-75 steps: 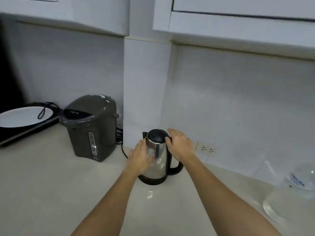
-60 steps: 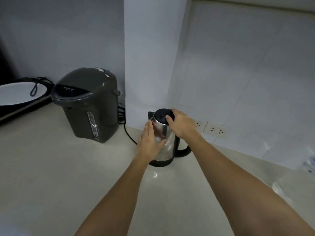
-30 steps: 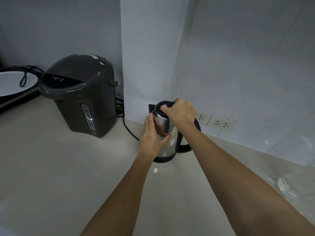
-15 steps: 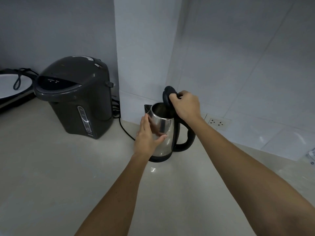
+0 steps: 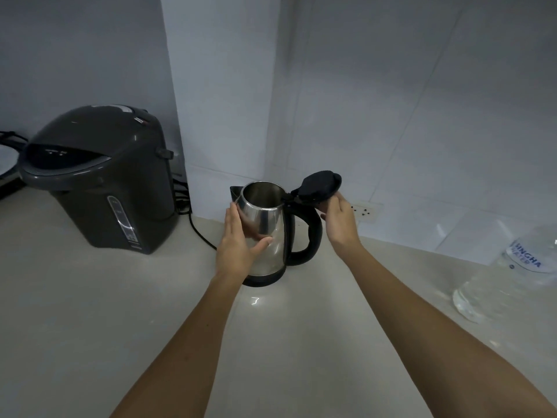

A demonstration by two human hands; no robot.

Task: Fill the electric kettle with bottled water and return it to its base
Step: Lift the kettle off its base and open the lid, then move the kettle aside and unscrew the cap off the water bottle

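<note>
A steel electric kettle (image 5: 271,236) with a black handle stands on its black base (image 5: 262,280) near the wall corner. Its black lid (image 5: 321,187) is swung fully back on the hinge, and the inside shows. My left hand (image 5: 238,245) presses flat against the kettle's left side, thumb across the front. My right hand (image 5: 340,221) is beside the handle with its fingertips under the lid's edge. A large clear water bottle (image 5: 512,276) with a blue-lettered label lies at the right edge of the counter.
A dark grey hot-water dispenser (image 5: 99,179) stands to the left, its black cord (image 5: 200,233) running behind the kettle. Wall sockets (image 5: 363,210) sit low on the tiled wall behind the kettle. A white plate (image 5: 6,161) shows at far left. The pale counter (image 5: 271,342) extends toward me.
My right hand has flipped the kettle's lid from shut to fully back. The left hand stayed on the kettle's side. The view dropped and the bottle came into sight at right.
</note>
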